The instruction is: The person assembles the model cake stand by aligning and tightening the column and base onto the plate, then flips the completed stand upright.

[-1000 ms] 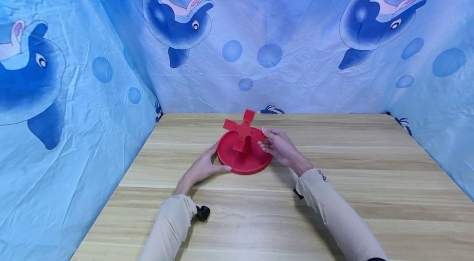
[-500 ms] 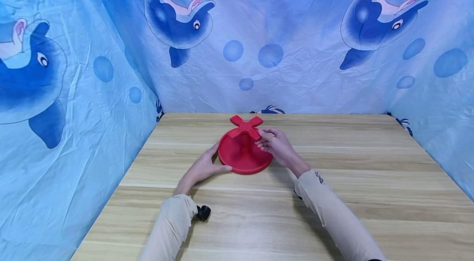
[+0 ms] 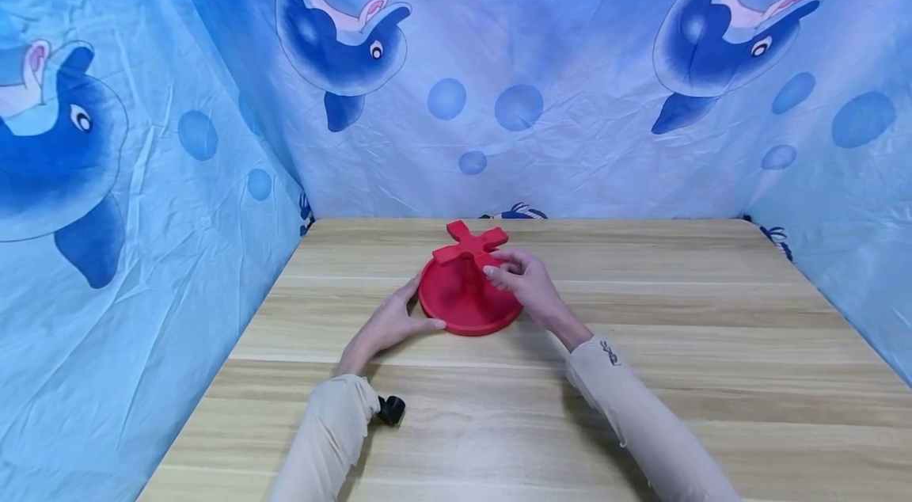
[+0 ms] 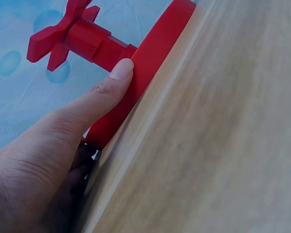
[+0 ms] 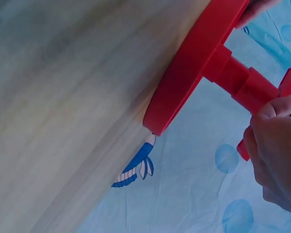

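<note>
A red round base [image 3: 445, 308] with a raised rim lies flat on the table. From its middle rises a stepped red stem [image 5: 247, 82], topped by a red four-armed cross [image 3: 469, 245]. My left hand [image 3: 387, 325] grips the base at its left side, the thumb on the near rim; in the left wrist view the thumb [image 4: 106, 94] presses the rim, while most fingers are hidden. With thumb and fingers, my right hand [image 3: 536, 292] pinches the cross's near right arm. The right wrist view shows that hand [image 5: 281, 150] covering part of the cross.
A wooden table [image 3: 456, 423] carries the piece near its back edge. Blue sheets [image 3: 570, 154] printed with dolphins stand behind and at both sides. A small black device [image 3: 390, 410] sits at the left wrist.
The cross was tilted with my right hand beside it; it then came level as that hand took an arm. Since then it has turned slightly. The left hand has stayed on the base.
</note>
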`<state>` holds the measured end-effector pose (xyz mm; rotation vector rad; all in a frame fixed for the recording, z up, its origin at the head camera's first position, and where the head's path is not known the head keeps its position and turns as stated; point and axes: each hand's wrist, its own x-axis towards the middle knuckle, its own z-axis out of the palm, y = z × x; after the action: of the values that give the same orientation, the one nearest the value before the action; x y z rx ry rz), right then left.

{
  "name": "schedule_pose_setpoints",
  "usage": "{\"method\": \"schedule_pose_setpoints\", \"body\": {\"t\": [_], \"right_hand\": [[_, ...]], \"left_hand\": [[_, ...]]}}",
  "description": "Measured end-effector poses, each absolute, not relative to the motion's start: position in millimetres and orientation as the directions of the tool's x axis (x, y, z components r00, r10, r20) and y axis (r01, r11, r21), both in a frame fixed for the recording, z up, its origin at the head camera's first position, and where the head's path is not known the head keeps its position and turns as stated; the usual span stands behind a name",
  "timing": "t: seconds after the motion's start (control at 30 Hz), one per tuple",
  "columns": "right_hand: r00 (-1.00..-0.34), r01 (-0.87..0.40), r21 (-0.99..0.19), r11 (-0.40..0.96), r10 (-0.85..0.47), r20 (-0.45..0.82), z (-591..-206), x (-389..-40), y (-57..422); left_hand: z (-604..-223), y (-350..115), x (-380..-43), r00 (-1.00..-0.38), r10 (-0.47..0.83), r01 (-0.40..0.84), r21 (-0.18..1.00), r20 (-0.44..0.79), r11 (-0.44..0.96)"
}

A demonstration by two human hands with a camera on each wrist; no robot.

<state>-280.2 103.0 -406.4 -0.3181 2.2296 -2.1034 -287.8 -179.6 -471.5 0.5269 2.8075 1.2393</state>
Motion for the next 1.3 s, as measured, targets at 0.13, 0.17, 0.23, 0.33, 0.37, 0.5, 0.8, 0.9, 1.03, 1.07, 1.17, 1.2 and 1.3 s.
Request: {"method": "schedule_pose_setpoints", "body": {"t": [0.13,0.17,0.23,0.33,0.37,0.5,0.8,0.9,1.03,1.07,1.17,1.2,1.3], "right_hand": [[-0.978,-0.123,-0.991,0.046,-0.177,0.113,-408,-277,100],[-0.978,-0.127,-0.991,0.045,-0.173,0.118,-409,-276,99],[-0.976,-0.142,-0.989,0.051,-0.171,0.132,-410,-273,98],[-0.973,-0.164,-0.985,0.06,-0.176,0.152,-411,-271,96],[-0.971,-0.172,-0.983,0.065,-0.179,0.158,-412,-270,96],[-0.963,-0.21,-0.975,0.075,-0.186,0.193,-414,-268,95],[-0.932,-0.363,-0.925,0.108,-0.04,0.361,-420,-267,100],[-0.932,-0.363,-0.92,0.151,-0.037,0.362,-421,-268,101],[-0.932,-0.363,-0.914,0.182,-0.064,0.357,-423,-269,100],[-0.933,-0.36,-0.914,0.186,-0.067,0.354,-423,-269,100],[-0.934,-0.356,-0.915,0.192,-0.067,0.35,-423,-269,101],[-0.936,-0.353,-0.915,0.194,-0.066,0.347,-423,-269,101],[-0.936,-0.352,-0.914,0.202,-0.064,0.346,-423,-268,101]], "left_hand": [[-471,-179,-287,-0.944,0.311,0.291,0.719,0.108,0.632],[-471,-179,-287,-0.944,0.311,0.29,0.719,0.107,0.631],[-472,-179,-288,-0.945,0.31,0.286,0.719,0.103,0.633],[-472,-179,-288,-0.945,0.311,0.284,0.722,0.101,0.63],[-472,-179,-288,-0.945,0.312,0.284,0.725,0.1,0.628],[-472,-180,-288,-0.943,0.316,0.286,0.73,0.102,0.62],[-472,-180,-288,-0.94,0.325,0.296,0.729,0.106,0.617],[-472,-180,-289,-0.938,0.329,0.298,0.728,0.105,0.618],[-473,-179,-289,-0.94,0.327,0.293,0.724,0.098,0.624],[-473,-179,-290,-0.94,0.327,0.292,0.724,0.098,0.625],[-473,-179,-290,-0.94,0.326,0.293,0.724,0.099,0.624],[-473,-179,-290,-0.941,0.325,0.292,0.725,0.099,0.624],[-473,-179,-289,-0.942,0.321,0.288,0.725,0.097,0.625]]}}
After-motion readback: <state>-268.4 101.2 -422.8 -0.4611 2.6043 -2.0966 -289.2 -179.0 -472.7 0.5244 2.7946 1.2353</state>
